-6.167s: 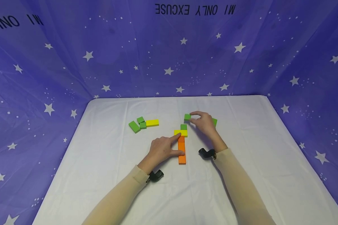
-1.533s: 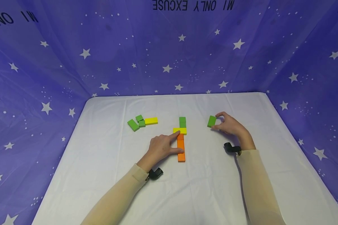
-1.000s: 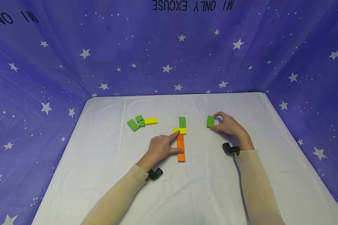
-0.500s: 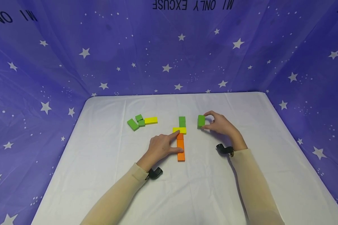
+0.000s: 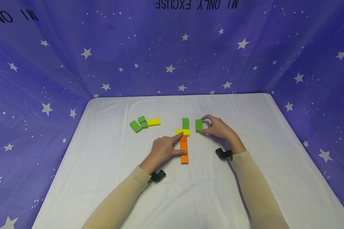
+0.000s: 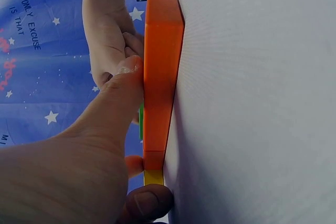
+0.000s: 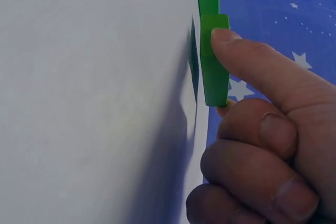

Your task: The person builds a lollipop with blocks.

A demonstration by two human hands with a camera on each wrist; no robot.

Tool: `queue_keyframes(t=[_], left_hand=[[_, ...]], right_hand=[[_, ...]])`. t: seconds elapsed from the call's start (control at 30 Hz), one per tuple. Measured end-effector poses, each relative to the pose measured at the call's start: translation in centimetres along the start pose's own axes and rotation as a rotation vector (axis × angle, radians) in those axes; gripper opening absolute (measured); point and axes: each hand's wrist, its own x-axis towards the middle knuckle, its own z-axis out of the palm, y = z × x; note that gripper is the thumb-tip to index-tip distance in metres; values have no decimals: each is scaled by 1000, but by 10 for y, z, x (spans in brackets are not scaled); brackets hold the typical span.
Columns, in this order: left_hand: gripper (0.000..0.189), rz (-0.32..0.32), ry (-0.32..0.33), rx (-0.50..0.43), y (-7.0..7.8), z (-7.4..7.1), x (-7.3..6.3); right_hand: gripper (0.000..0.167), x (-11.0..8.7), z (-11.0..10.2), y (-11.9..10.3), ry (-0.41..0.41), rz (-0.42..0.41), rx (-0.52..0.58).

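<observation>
My right hand (image 5: pixel 218 128) pinches a long green block (image 5: pixel 199 126) between thumb and fingers, close over the cloth, just right of two green cubes (image 5: pixel 185 123). In the right wrist view the thumb lies on one face of the green block (image 7: pixel 215 72), and the other fingers curl below. Those cubes stand in a line with a yellow block (image 5: pixel 187 132) laid crosswise, a small orange cube (image 5: pixel 183 138) and a long orange block (image 5: pixel 184 159). My left hand (image 5: pixel 164 150) rests on this line, index finger on the yellow block, thumb on the orange block (image 6: pixel 160 77).
Left of the line lies a loose group: a long green block (image 5: pixel 135 126), two green cubes (image 5: pixel 144 125) and a yellow block (image 5: pixel 154 122). White cloth covers the table (image 5: pixel 117 190). A purple star-patterned curtain (image 5: pixel 172 51) rises behind and at both sides.
Earlier the right hand held a green cube, now in the line behind another. Since then it has carried the long green block leftward towards the cubes. The left hand has stayed in place.
</observation>
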Motion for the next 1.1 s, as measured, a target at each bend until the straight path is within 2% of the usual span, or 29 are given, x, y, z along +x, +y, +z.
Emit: queue_keyframes(t=[0.6,1.1], left_hand=[[94,22,15,-1,-1,1,0],[94,25,24,10,-2,1,0]], right_hand=[[71,12,6,-10,-8,-35,10],[71,18,12,-14,-20,-25,14]])
